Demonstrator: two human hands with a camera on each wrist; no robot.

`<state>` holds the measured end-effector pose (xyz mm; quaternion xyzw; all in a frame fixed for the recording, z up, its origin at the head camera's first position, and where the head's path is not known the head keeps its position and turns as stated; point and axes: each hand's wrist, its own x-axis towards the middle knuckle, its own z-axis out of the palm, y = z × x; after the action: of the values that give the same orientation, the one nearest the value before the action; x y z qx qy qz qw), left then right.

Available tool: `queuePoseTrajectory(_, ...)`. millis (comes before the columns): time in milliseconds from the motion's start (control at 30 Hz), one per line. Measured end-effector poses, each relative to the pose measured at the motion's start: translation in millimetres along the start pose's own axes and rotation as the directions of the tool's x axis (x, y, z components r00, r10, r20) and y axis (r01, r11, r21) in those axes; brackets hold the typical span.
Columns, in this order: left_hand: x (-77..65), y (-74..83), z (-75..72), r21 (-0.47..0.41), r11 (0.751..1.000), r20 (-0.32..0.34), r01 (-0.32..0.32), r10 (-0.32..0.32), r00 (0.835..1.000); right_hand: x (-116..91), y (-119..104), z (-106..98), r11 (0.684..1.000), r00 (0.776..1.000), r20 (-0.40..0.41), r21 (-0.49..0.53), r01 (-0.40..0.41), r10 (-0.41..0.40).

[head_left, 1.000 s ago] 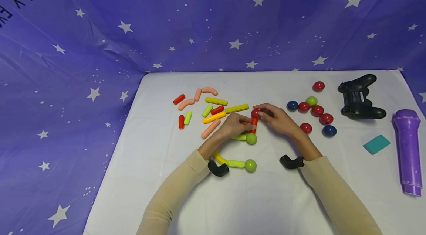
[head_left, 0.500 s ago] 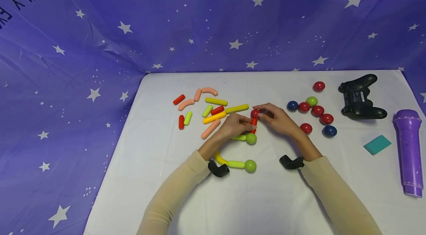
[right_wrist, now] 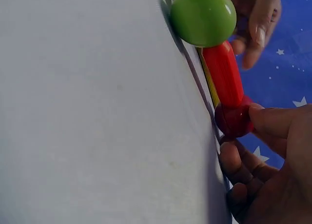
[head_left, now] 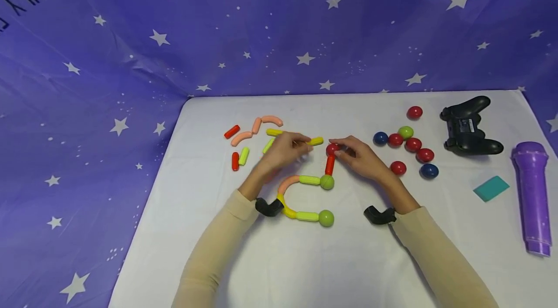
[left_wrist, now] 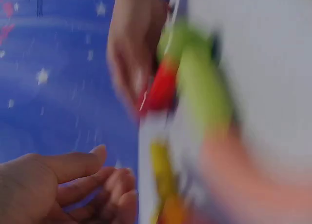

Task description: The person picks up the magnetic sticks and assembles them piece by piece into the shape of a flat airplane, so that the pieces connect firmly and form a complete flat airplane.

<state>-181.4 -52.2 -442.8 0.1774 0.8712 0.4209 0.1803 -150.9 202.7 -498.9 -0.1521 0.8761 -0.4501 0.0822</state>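
In the head view my right hand [head_left: 363,158] pinches a red ball [head_left: 332,149] between thumb and fingers. A straight red rod [head_left: 330,165] joins that ball to a green ball [head_left: 327,182]. From there a chain runs through a light green rod [head_left: 310,180], a curved peach rod [head_left: 287,184], a curved yellow rod [head_left: 287,211] and another green rod [head_left: 307,217] to a second green ball [head_left: 326,218]. My left hand [head_left: 282,152] is above the loose rods, partly covering them; in the left wrist view its bent fingers hold nothing.
Loose peach rods [head_left: 241,138], red rods [head_left: 235,161] and green rods [head_left: 243,156] lie on the left. Several red, blue and green balls [head_left: 413,144] sit right of my right hand. Farther right are a black game controller [head_left: 466,126], a teal block [head_left: 491,188] and a purple tube [head_left: 532,196].
My left hand has let go of the red rod and moved left and away from me, over the loose rods, uncovering the chain's upper arm. My right hand stays at the red ball.
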Motion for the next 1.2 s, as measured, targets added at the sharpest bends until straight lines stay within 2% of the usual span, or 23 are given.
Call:
queuePoseTrajectory(67, 6.3, -6.4, -27.0, 0.115, 0.993, -0.085, -0.042, 0.052, 0.995, -1.6, -1.5, 1.1, 1.0, 1.0, -0.01, -0.019, -0.003, 0.002)
queuePoseTrajectory(133, 14.1, -17.0, -51.3, 0.239, 0.97, -0.152, -0.038, 0.076, 0.985, -5.2, -2.6, 2.5, 0.999, 1.0, -0.025, -0.036, -0.009, 0.008)
queuePoseTrajectory(200, 21.0, -29.1, -69.7, 0.346, 0.938, -0.179, 0.007, 0.058, 0.982, -10.4, -4.0, 4.7, 0.999, 0.999, -0.039, -0.049, -0.013, 0.011)
queuePoseTrajectory(267, 26.6, -41.4, -80.3, 0.436, 0.899, -0.164, 0.035, 0.041, 0.986, -16.8, -5.7, 7.0, 0.998, 0.998, -0.055, -0.063, -0.009, 0.006)
queuePoseTrajectory(333, 29.6, -50.8, -84.5, 0.498, 0.866, -0.133, 0.05, 0.019, 0.991, -23.4, -8.5, 9.7, 0.998, 0.998, -0.067, -0.065, 0.001, -0.005)
queuePoseTrajectory(367, 30.9, -54.3, -85.2, 0.513, 0.857, -0.118, 0.049, 0.014, 0.993, -26.7, -10.1, 10.8, 0.998, 0.998, -0.068, -0.065, 0.009, -0.013)
queuePoseTrajectory(500, 36.0, -60.7, -84.2, 0.514, 0.856, -0.099, 0.058, -0.008, 0.995, -37.8, -19.2, 16.5, 0.997, 0.999, -0.033, -0.08, 0.023, -0.026)
queuePoseTrajectory(567, 41.1, -61.2, -83.1, 0.533, 0.844, -0.105, 0.063, -0.008, 0.994, -41.2, -23.3, 20.1, 0.994, 1.0, -0.003, -0.104, 0.024, -0.025)
queuePoseTrajectory(633, 46.7, -60.2, -81.4, 0.568, 0.82, -0.117, 0.074, -0.009, 0.993, -42.8, -26.0, 23.9, 0.992, 1.0, 0.019, -0.127, 0.018, -0.016)
queuePoseTrajectory(733, 54.2, -57.4, -77.9, 0.633, 0.771, -0.12, 0.071, 0.006, 0.993, -43.1, -28.0, 28.5, 0.99, 1.0, 0.014, -0.138, 0.014, -0.012)
queuePoseTrajectory(800, 57.0, -55.1, -76.3, 0.667, 0.743, -0.102, 0.057, 0.015, 0.995, -42.8, -27.8, 30.8, 0.991, 1.0, 0.007, -0.135, 0.016, -0.016)
queuePoseTrajectory(833, 57.6, -53.7, -75.7, 0.675, 0.737, -0.089, 0.05, 0.015, 0.996, -42.8, -28.0, 31.7, 0.991, 1.0, 0.004, -0.133, 0.019, -0.018)
queuePoseTrajectory(900, 58.5, -51.7, -75.1, 0.67, 0.741, -0.054, 0.032, 0.005, 0.999, -42.9, -27.1, 32.5, 0.991, 1.0, -0.005, -0.135, 0.022, -0.023)
queuePoseTrajectory(1000, 57.7, -49.4, -76.3, 0.642, 0.766, -0.005, 0.02, -0.021, 1.0, -43.7, -26.9, 32.0, 0.991, 0.999, -0.018, -0.134, 0.024, -0.027)
queuePoseTrajectory(1067, 56.4, -49.2, -77.7, 0.599, 0.8, -0.006, 0.025, -0.027, 1.0, -44.0, -26.6, 31.1, 0.991, 0.999, -0.023, -0.131, 0.025, -0.029)
queuePoseTrajectory(1200, 56.0, -43.8, -77.6, 0.455, 0.89, -0.056, 0.022, 0.004, 0.998, -43.6, -25.6, 29.7, 0.992, 0.999, -0.017, -0.124, 0.036, -0.038)
